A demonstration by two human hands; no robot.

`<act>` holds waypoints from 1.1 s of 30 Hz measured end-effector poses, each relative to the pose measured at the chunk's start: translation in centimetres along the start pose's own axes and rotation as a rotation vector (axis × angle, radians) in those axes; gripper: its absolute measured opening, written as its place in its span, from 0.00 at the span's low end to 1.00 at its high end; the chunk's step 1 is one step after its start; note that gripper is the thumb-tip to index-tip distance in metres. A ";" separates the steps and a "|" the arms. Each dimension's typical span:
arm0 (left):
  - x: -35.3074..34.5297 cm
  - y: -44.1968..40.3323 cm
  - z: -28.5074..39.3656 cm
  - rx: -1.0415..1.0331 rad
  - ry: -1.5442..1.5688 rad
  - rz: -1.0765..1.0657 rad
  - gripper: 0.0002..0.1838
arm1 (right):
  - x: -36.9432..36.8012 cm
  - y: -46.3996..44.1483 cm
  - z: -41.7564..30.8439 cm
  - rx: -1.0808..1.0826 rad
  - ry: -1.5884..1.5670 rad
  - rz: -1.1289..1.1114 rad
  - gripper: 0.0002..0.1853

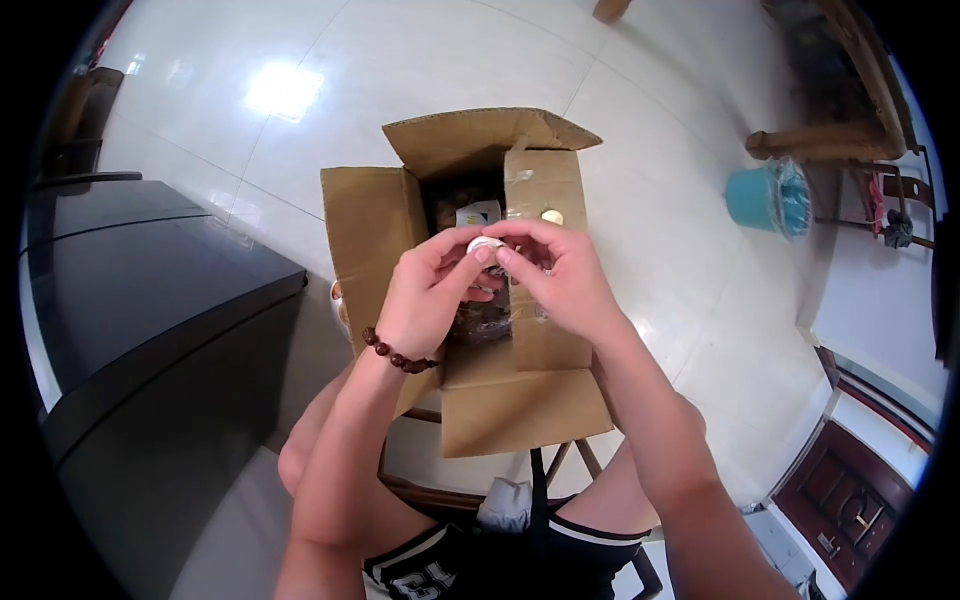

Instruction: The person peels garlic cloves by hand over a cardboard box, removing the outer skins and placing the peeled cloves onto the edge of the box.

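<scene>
Over the open cardboard box (375, 250), both of my hands meet at a small white rounded piece (486, 245); its kind does not show clearly. My left hand (425, 290) pinches it between thumb and fingers from the left. From the right, my right hand (560, 270) grips it too, thumb tip close to the left thumb. A pale, roundish small thing (552, 216) lies on the right flap, just beyond my right hand. Inside the box are brownish contents with clear plastic and a white packet (478, 213) bearing a coloured label, partly hidden by my hands.
The box's flaps are spread outward in front of my knees. At the left stands a dark, flat-topped cabinet (170, 250). A teal bin (752, 197) with a plastic liner is on the tiled floor (660, 130) at the right, near wooden furniture (820, 143).
</scene>
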State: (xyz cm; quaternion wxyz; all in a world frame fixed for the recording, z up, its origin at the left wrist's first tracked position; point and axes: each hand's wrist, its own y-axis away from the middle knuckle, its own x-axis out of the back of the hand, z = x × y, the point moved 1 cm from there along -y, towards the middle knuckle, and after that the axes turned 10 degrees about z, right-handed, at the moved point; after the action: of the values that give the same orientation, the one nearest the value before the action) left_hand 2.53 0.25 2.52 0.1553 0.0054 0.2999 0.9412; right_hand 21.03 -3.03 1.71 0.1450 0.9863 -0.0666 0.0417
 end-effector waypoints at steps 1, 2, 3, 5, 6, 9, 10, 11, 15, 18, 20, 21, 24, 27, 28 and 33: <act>0.4 0.0 0.0 -0.016 0.053 0.026 0.20 | -0.5 0.0 -0.2 -0.009 -0.066 -0.006 0.14; 0.7 0.1 0.0 -0.047 0.082 0.047 0.17 | -0.9 0.0 -0.4 -0.041 -0.086 -0.006 0.16; 0.7 0.4 0.2 -0.048 0.084 0.054 0.17 | -1.5 0.0 -0.5 -0.040 -0.086 -0.013 0.16; 0.5 0.8 0.5 -0.064 0.102 0.138 0.16 | -2.3 -0.2 -0.5 -0.113 -0.249 0.051 0.13; 0.8 0.8 0.4 -0.064 0.102 0.142 0.16 | -2.5 -0.3 -0.6 -0.113 -0.250 0.048 0.13; 1.2 0.9 0.2 -0.088 0.228 0.116 0.15 | -2.9 -0.4 -1.2 -0.015 -0.225 0.065 0.11; 1.1 0.9 0.2 -0.082 0.297 0.117 0.15 | -3.1 -0.5 -1.4 -0.025 -0.294 0.088 0.10; 1.1 0.8 0.2 -0.077 0.365 0.117 0.15 | -3.4 -0.6 -1.6 -0.034 -0.362 0.112 0.09; 0.6 1.0 0.3 -0.087 0.447 0.195 0.14 | -4.1 -0.7 -1.7 -0.039 -0.374 0.091 0.08; 0.9 0.5 0.5 -0.046 0.414 0.121 0.12 | -3.7 -1.1 -1.0 -0.044 -0.295 0.069 0.09; 1.1 0.4 0.8 -0.081 0.308 0.149 0.10 | -3.8 -1.0 -1.8 0.162 0.049 0.097 0.08; 1.0 0.5 1.0 -0.081 0.308 0.152 0.10 | -4.0 -0.7 -2.0 0.161 0.048 0.095 0.08; 0.1 0.8 1.2 -0.256 -0.189 0.340 0.16 | -4.7 -0.1 -1.6 0.179 0.036 0.079 0.07; -0.4 0.8 1.2 -0.330 -0.089 0.401 0.19 | -5.3 0.5 -1.0 0.002 -0.317 0.041 0.07; -0.8 0.8 1.4 -0.339 -0.053 0.442 0.20 | -5.3 0.7 -1.3 0.001 -0.316 0.040 0.07; -0.3 0.6 0.7 -0.262 0.019 0.405 0.20 | -5.3 1.0 -2.1 -0.071 -0.443 0.050 0.09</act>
State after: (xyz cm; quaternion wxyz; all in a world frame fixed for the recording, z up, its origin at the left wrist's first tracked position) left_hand 2.71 0.08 3.52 -0.0400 0.0366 0.1696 0.9840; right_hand 15.57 -2.74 3.44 0.1606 0.9636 -0.1225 -0.1750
